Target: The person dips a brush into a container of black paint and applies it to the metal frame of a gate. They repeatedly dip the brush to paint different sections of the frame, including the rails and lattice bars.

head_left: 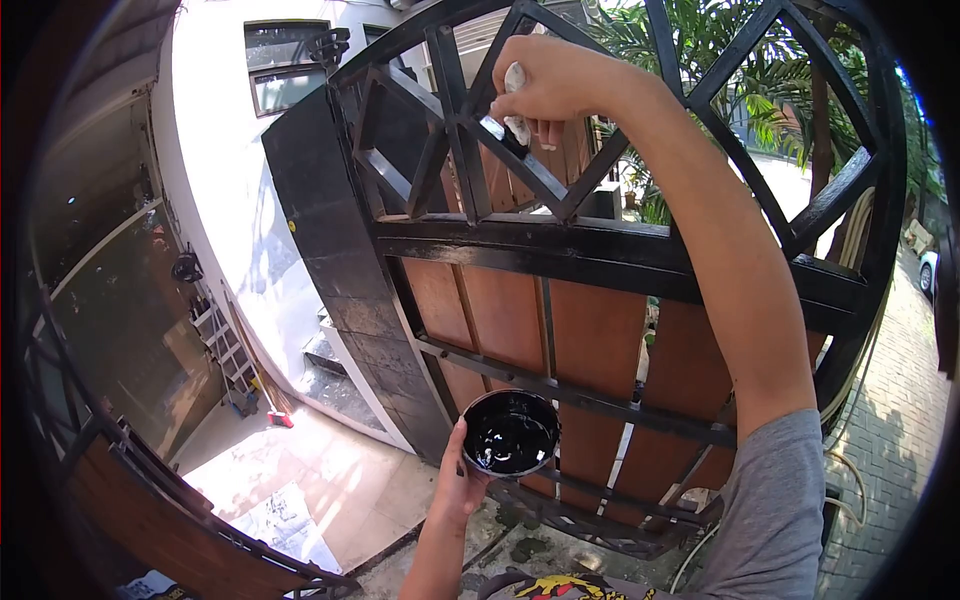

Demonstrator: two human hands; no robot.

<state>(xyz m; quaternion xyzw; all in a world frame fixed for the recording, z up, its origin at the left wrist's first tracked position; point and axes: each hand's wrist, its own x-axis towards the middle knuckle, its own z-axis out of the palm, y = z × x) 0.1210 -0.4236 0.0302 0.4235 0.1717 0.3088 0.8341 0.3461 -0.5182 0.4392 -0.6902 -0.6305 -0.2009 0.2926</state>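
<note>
Raised to the upper part of a black metal gate point(600, 238), my right hand point(548, 92) is closed round a white-handled brush point(515, 95). The brush's dark bristles touch a slanted bar of the diamond lattice, and the bar shines beside them. Lower down, my left hand point(462, 478) holds a round can of black paint point(511, 432) from its left side and underneath, with the thumb against its wall. The can is in front of the gate's brown panels point(595, 350), its opening facing up.
A second gate leaf point(150, 510) curves along the lower left. Beyond are a white wall point(225, 200), a ladder point(222, 345), a red broom head point(280, 419) and a sheet on the floor point(282, 525). A hose point(850, 480) hangs at the right near the paved driveway point(905, 370).
</note>
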